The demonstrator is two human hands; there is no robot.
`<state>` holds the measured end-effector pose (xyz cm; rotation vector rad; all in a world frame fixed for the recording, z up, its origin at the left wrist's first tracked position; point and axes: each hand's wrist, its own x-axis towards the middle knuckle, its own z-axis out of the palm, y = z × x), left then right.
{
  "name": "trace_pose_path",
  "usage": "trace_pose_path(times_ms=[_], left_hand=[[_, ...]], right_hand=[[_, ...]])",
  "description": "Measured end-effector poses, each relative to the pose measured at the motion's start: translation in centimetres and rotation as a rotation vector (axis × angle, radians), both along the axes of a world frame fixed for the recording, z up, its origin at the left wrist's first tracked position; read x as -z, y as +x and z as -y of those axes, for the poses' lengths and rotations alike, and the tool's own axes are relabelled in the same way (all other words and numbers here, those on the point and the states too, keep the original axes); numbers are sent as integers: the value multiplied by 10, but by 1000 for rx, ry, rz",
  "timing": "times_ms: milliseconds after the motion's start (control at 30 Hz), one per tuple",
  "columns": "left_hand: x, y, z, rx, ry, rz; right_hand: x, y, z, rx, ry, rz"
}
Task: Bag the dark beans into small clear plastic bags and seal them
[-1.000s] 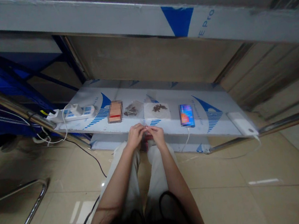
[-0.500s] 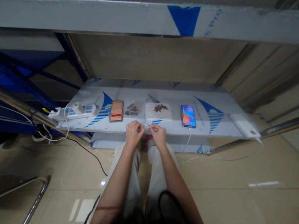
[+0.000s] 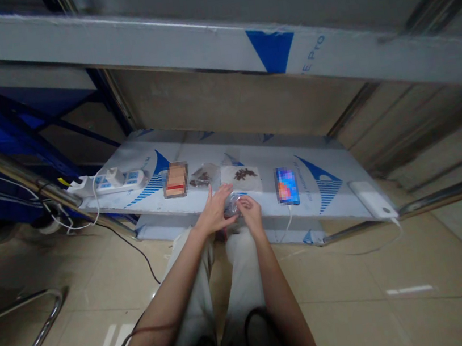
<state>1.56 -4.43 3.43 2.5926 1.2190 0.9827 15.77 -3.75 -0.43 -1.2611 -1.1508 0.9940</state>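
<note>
white power strip point(image 3: 127, 182) on shelf point(image 3: 265, 159)

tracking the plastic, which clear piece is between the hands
The front clear piece, between left hand and right hand; the back clear piece lies beyond the left hand, with brown bits.

Between the person's right hand point(image 3: 250, 211) and the phone point(image 3: 287, 186), I see a free strip of lower shelf point(image 3: 267, 182) where a hand could pass. The phone's cable point(image 3: 289, 221) hangs at the front edge; the upper shelf point(image 3: 143, 41) limits reaching from above.
</note>
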Motion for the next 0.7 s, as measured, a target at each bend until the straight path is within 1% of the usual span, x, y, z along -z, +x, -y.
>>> trace_pose_path(times_ms=[67, 267, 400, 600, 700], left_hand=[[1, 2, -8, 35, -9, -56], [11, 8, -29, -6, 6, -102], [14, 15, -44, 14, 18, -113], [18, 27, -64, 60, 31, -63], [19, 28, -70, 64, 13, -21]], right_hand=[[0, 1, -3, -19, -8, -18], [-1, 8, -17, -22, -48, -85], [0, 17, -29, -12, -93, -112], [3, 31, -49, 0, -121, -103], [4, 35, -57, -42, -114, -58]])
